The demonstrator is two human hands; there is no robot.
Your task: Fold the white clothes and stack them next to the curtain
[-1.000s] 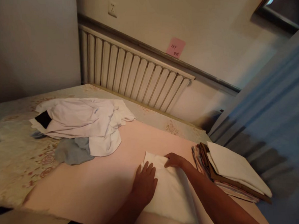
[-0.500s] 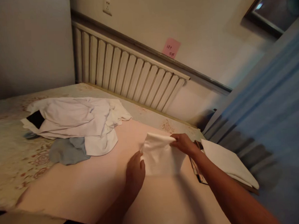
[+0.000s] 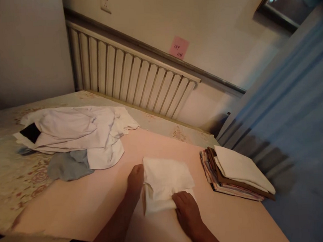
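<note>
A white piece of clothing [image 3: 167, 175], folded into a small rectangle, lies on the pink board or sheet [image 3: 100, 197] in front of me. My left hand [image 3: 136, 178] is closed at its left edge, thumb side toward the cloth. At the near right corner, the curled fingers of my right hand [image 3: 185, 207] grip the upper layer, which is folded toward me over the lower one. The kind of garment cannot be made out.
Unfolded clothes [image 3: 77, 128], white, pale and grey, lie heaped at the left on a flowered cover [image 3: 6, 174]. A stack of folded clothes [image 3: 241, 171] stands at the right beside a blue curtain [image 3: 293, 127]. A radiator [image 3: 131, 71] runs along the wall behind.
My right hand has come down toward me from the garment's far right corner, folding the raised cloth flat. My left hand has stayed at the left edge. The right-hand stack is now fully uncovered.
</note>
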